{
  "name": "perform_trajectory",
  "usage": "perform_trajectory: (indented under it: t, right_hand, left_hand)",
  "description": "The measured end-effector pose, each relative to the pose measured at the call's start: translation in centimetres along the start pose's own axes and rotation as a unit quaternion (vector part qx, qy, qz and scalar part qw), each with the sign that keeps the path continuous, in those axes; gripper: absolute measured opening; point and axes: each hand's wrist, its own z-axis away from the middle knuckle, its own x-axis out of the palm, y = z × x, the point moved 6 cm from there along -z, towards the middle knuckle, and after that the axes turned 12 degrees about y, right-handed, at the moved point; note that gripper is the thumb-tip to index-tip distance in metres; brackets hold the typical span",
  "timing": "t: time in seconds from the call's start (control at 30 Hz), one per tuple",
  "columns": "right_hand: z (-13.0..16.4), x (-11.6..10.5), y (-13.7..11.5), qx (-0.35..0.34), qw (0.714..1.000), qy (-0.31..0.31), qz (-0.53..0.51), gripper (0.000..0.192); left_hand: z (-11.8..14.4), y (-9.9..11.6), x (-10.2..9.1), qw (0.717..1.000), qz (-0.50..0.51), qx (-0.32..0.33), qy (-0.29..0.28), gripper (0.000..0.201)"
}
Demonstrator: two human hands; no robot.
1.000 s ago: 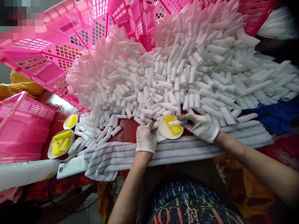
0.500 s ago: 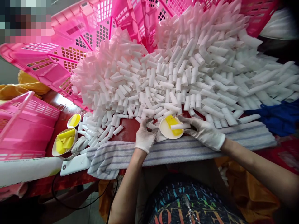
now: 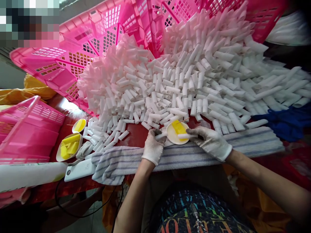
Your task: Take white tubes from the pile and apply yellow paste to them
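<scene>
My right hand point(image 3: 211, 142), in a white glove with greyish fingertips, pinches one end of a short white tube point(image 3: 183, 136). The tube's other end lies over a small round white dish point(image 3: 170, 136) that holds a yellow piece point(image 3: 177, 126) and a thin wooden stick. Just left of the dish, my left hand point(image 3: 154, 148), gloved the same way, has its fingers closed on another white tube point(image 3: 160, 137). Both wrists are above a striped towel point(image 3: 136, 158) along the table's front edge. Beyond my hands spreads a large heap of white tubes point(image 3: 167, 87).
Pink baskets point(image 3: 97, 19) tip their openings toward the heap. On the left are another pink basket point(image 3: 36, 132), a bowl of yellow pieces point(image 3: 79, 147), a smaller dish point(image 3: 84, 120) and a white phone-like device point(image 3: 80, 169). Blue cloth point(image 3: 286, 119) lies at right.
My left hand's fingers have closed on a tube beside the dish. The right hand has shifted slightly left, its tube still over the dish. The camera view has also moved a little.
</scene>
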Motion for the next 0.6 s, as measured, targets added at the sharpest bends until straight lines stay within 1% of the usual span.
perform_trajectory:
  t: [0.07, 0.13, 0.17, 0.23, 0.3, 0.37, 0.47, 0.53, 0.6]
  right_hand:
    - [0.3, -0.3, -0.5, -0.027, 1.0, -0.004, 0.002, 0.018]
    - [0.5, -0.7, -1.2, -0.022, 1.0, -0.006, -0.018, 0.018]
    - [0.6, -1.0, -1.5, 0.004, 0.999, -0.001, -0.038, 0.021]
    - [0.5, -1.5, -1.9, 0.098, 0.992, 0.011, -0.081, 0.033]
    - [0.4, -1.7, -2.2, 0.195, 0.974, 0.025, -0.113, 0.046]
    - [0.2, -1.7, -2.6, 0.253, 0.959, 0.025, -0.123, 0.054]
    - [0.0, -1.6, -2.9, 0.278, 0.953, 0.015, -0.12, 0.054]
    - [-0.2, -1.7, -2.7, 0.287, 0.951, 0.022, -0.114, 0.053]
    - [-0.3, -2.0, -2.5, 0.293, 0.949, 0.037, -0.11, 0.053]
  left_hand:
    - [0.2, -0.1, 0.0, 1.0, 0.028, 0.004, -0.006, 0.026]
    - [0.5, -0.3, 0.3, 0.998, 0.058, 0.002, -0.024, 0.027]
    - [0.7, -0.4, 0.5, 0.997, 0.072, -0.002, -0.037, 0.027]
    - [1.2, -0.5, 1.1, 0.993, 0.095, -0.01, -0.065, 0.028]
    - [2.0, -0.3, 1.7, 0.99, 0.108, -0.012, -0.091, 0.03]
    - [2.8, 0.2, 2.1, 0.987, 0.12, -0.011, -0.111, 0.032]
    - [3.9, 0.8, 2.5, 0.98, 0.141, -0.017, -0.138, 0.037]
    - [4.4, 1.0, 2.6, 0.978, 0.147, -0.014, -0.149, 0.039]
    - [4.6, 1.1, 2.5, 0.979, 0.138, 0.004, -0.151, 0.037]
